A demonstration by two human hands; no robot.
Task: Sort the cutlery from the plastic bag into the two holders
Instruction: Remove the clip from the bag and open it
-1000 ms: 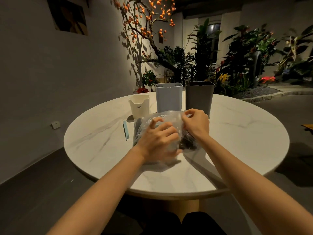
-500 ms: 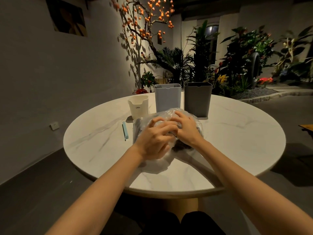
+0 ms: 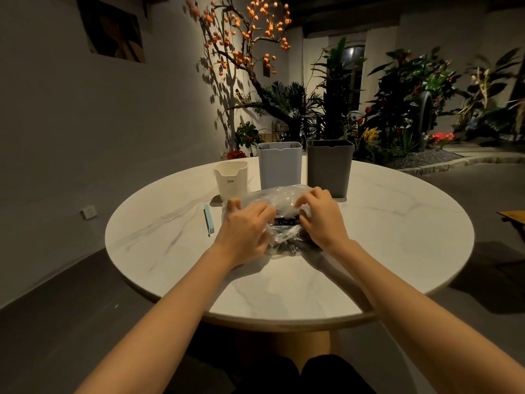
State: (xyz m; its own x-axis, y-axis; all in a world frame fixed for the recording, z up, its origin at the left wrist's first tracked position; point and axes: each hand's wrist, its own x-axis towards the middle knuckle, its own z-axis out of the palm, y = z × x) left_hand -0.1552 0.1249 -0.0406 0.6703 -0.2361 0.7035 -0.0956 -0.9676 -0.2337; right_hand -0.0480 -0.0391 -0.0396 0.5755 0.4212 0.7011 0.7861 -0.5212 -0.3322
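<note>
A clear plastic bag (image 3: 279, 199) lies crumpled on the round marble table (image 3: 397, 223), with dark cutlery (image 3: 285, 221) showing through the plastic. My left hand (image 3: 243, 228) grips the bag's left side, fingers curled into the plastic. My right hand (image 3: 319, 217) pinches the bag's right side near its top. Between the two hands the bag's mouth is pulled apart. Behind the bag stand two tall holders side by side, a light blue holder (image 3: 279, 166) and a dark grey holder (image 3: 329, 167).
A small cream cup (image 3: 230, 180) stands left of the blue holder. A light blue clip (image 3: 208, 220) lies on the table left of the bag. Plants and a wall lie beyond the table's far edge.
Both hands were close together on top of the bag; now they have moved apart to its left and right sides, spreading the plastic so the dark cutlery shows between them.
</note>
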